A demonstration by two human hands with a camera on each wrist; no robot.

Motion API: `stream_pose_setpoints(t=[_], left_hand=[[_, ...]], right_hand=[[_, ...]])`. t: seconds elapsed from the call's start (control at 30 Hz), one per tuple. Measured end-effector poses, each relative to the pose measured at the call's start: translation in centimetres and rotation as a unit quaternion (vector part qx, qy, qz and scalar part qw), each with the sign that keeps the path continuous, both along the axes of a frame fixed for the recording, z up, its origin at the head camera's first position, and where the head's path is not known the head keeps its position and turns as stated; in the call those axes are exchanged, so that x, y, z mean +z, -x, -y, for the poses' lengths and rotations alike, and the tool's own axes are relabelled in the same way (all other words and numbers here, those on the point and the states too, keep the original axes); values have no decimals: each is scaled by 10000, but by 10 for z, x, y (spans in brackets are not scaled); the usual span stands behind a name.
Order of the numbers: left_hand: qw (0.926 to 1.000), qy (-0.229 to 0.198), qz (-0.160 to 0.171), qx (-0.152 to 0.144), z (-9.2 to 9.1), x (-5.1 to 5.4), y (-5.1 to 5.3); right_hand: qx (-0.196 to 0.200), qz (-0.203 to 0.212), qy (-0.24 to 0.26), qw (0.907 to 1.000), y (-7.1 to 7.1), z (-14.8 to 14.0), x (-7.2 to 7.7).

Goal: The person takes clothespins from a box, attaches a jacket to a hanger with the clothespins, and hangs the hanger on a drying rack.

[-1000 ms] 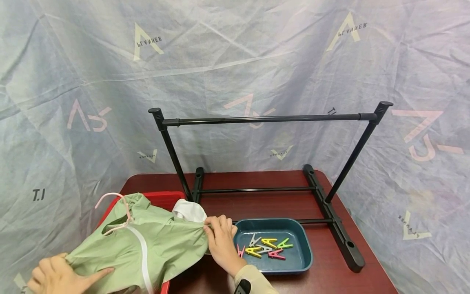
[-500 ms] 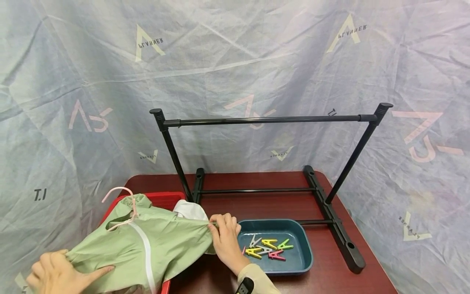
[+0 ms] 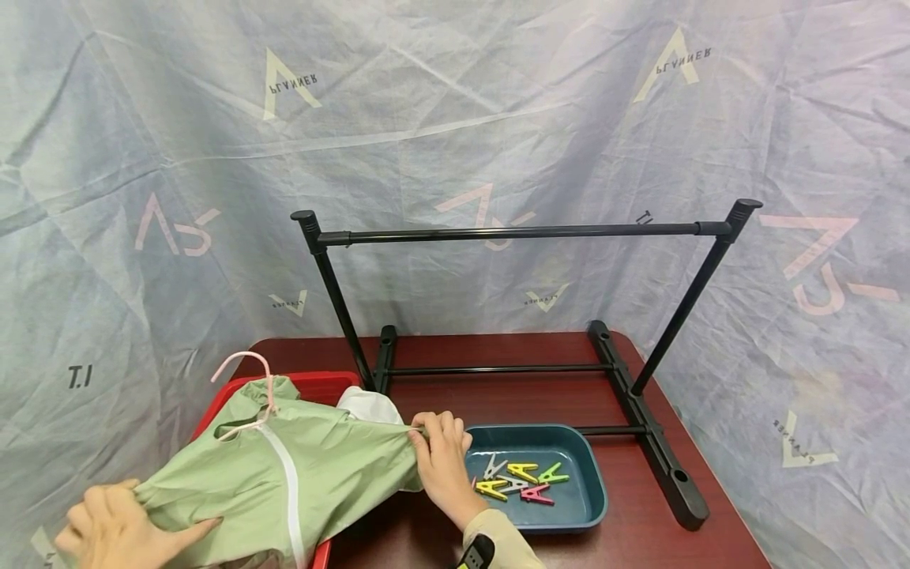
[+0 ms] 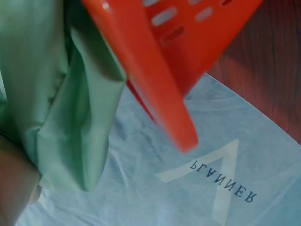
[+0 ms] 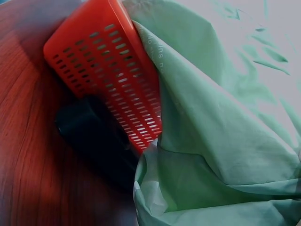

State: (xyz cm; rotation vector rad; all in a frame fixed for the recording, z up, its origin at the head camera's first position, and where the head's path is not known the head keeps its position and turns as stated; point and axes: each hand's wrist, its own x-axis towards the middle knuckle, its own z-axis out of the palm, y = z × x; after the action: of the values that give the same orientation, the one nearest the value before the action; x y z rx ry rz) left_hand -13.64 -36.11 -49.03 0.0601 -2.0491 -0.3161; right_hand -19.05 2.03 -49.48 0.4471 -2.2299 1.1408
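A light green jacket (image 3: 355, 458) with a white zip strip is stretched sideways over the red basket (image 3: 323, 386). Inside its neck sits a pink hanger (image 3: 269, 387), its hook standing up above the collar. At the lower left, my left hand (image 3: 121, 525) grips one side of the jacket, thumb lying along the cloth. My right hand (image 3: 442, 466) pinches the other side, beside the blue tray. The left wrist view shows jacket cloth (image 4: 84, 108) hanging beside the basket rim (image 4: 155, 94). In the right wrist view, green cloth (image 5: 211, 108) drapes over the perforated basket wall (image 5: 108, 70).
A black rack (image 3: 512, 233) stands on the dark red table (image 3: 490, 399). The blue tray (image 3: 593, 506) holds several coloured clothes pegs (image 3: 522, 472). White cloth (image 3: 371, 405) shows at the basket's right side. A printed grey sheet (image 3: 455, 103) hangs behind the table.
The pink hanger has tipped more upright and moved right, its hook rising. My right hand has drawn the jacket edge slightly to the right. My left hand has barely moved.
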Motion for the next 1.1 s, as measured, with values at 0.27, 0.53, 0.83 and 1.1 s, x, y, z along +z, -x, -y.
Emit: stream_pose_setpoints(t=[0.27, 0.53, 0.83, 1.1], left_hand=[[9945, 430, -955, -22, 0, -2, 8], [9947, 452, -919, 120, -5, 1, 6], [9881, -411, 1456, 269, -4, 13, -12], [9991, 117, 393, 118, -3, 3, -6]], right_hand=[[42, 267, 49, 9996, 1, -3, 1], [48, 375, 46, 9993, 1, -6, 1], [27, 138, 69, 9999, 1, -8, 2], [60, 538, 150, 9984, 1, -11, 1]])
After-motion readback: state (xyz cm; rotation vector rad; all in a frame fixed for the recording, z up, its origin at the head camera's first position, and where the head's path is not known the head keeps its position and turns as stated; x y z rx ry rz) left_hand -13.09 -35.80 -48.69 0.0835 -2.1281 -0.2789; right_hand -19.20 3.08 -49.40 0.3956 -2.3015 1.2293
